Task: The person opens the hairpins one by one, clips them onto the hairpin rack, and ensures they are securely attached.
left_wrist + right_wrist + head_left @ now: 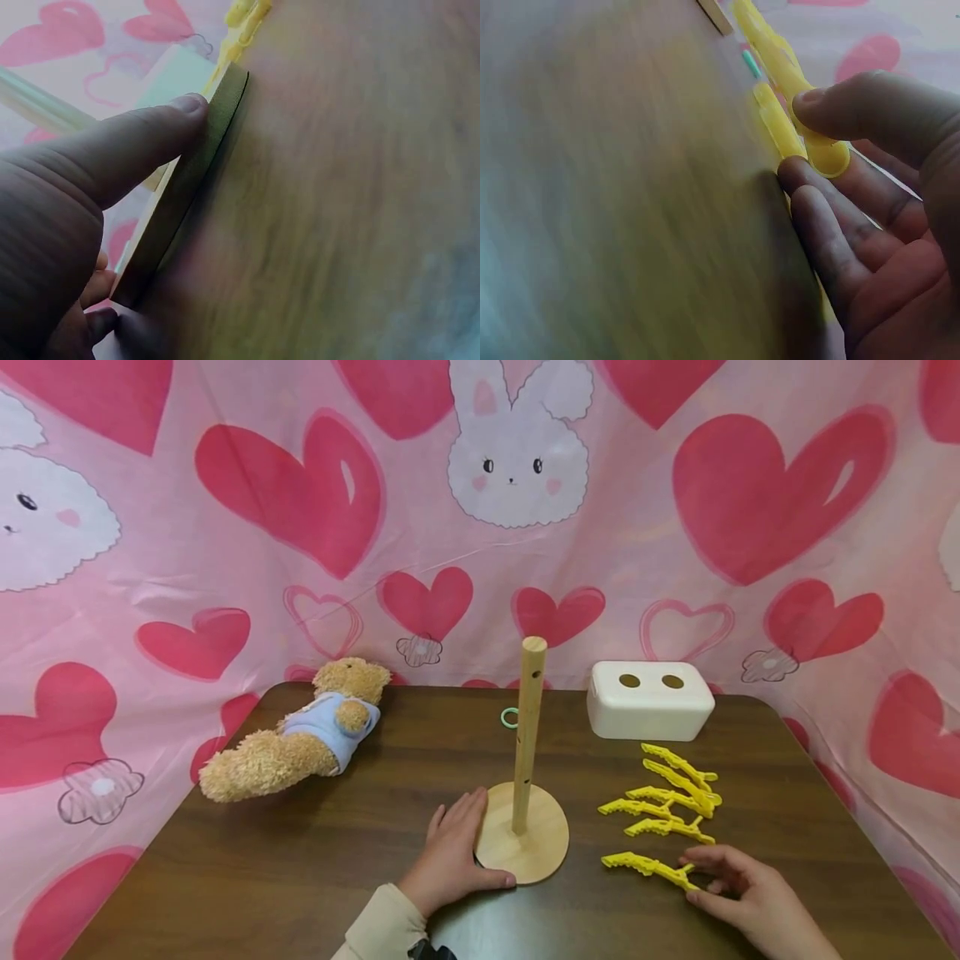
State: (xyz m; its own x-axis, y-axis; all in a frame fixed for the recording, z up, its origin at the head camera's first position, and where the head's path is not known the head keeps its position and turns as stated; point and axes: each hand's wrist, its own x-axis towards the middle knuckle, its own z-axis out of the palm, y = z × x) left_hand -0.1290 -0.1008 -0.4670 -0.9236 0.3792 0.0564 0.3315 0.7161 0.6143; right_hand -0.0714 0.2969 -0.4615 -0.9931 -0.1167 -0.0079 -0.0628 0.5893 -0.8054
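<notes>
A wooden peg stand stands upright on the table, its round base [551, 852] flat and its post [528, 735] drilled with small holes. My left hand [453, 856] grips the left side of that base, thumb at the front rim and fingers along the far left. Up close in the left wrist view, the thumb [142, 135] presses the base's edge [187, 180]. To the right of the stand, my right hand [753, 897] pinches the tail of a yellow alligator hair clip [645, 864] between thumb and fingers. The right wrist view shows this clip [829, 154] under the thumb.
Several more yellow clips [667, 793] lie just beyond my right hand. Behind them is a white box [651, 710] with two round holes. A small green ring [508, 718] lies behind the post. The teddy bear [315, 735] in a blue shirt lies at the left edge.
</notes>
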